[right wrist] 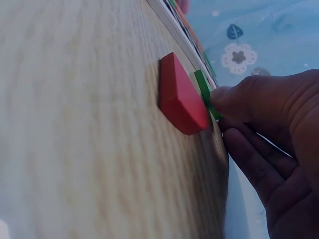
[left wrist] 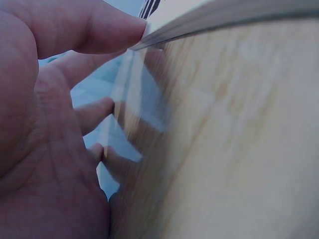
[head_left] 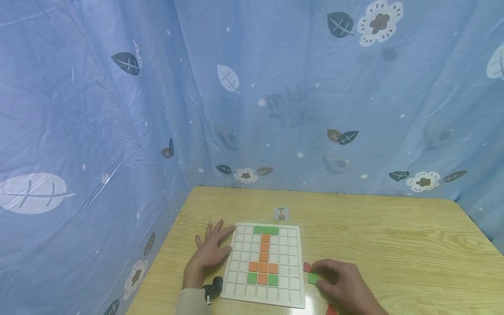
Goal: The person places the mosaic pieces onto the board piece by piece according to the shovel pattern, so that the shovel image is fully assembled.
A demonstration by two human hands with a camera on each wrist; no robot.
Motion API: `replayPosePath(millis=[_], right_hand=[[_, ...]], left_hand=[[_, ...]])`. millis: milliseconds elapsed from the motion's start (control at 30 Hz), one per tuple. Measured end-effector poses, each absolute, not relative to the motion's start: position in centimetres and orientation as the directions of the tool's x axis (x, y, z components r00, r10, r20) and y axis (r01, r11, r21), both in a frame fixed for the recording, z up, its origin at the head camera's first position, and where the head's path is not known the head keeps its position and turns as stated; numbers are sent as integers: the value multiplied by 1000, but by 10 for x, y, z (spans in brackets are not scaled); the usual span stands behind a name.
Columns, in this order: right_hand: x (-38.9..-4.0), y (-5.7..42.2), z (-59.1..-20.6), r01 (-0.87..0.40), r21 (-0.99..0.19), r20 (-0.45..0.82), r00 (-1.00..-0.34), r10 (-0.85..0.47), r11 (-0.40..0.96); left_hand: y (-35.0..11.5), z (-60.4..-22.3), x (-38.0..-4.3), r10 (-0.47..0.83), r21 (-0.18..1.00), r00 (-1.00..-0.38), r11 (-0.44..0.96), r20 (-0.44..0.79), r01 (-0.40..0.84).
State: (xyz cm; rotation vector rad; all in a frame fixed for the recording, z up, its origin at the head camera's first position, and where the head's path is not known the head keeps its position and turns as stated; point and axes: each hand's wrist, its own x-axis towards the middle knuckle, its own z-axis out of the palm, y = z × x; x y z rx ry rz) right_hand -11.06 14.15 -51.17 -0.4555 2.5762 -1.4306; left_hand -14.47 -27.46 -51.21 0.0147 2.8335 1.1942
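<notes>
A white grid board lies on the table, with a column and short row of orange tiles in its cells. Green tiles sit in the top row and beside the lowest orange one. Along the board's left edge rests my left hand, fingers spread, thumb and index fingertip at the rim. Right of the board, my right hand pinches a green square tile between thumb and index finger. In the right wrist view the thumb presses that tile, and a red rounded block lies closer to the camera.
A small printed card lies behind the board. One red piece is beside the board's right edge, another at the front. A black strapped device is at the left wrist. Blue patterned curtains enclose the wooden table.
</notes>
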Motion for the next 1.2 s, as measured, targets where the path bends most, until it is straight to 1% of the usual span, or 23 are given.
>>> replayPosePath(millis=[367, 600, 1000, 1200], right_hand=[[-108, 145, -508, -191, -798, 0, -948, -318, 571], [-104, 148, -510, -275, -764, 98, -943, -317, 584], [-102, 150, -515, -312, -774, 153, -936, -316, 551], [-106, 148, -510, -290, -808, 122, -934, -336, 513]], left_hand=[[-269, -512, -150, 41, 715, -997, 699, -60, -14], [-265, -511, -152, 52, 715, -997, 699, -64, -9], [-265, -509, -153, 63, 714, -996, 700, -65, -2], [-274, -511, -147, 43, 703, -996, 711, -80, -26]])
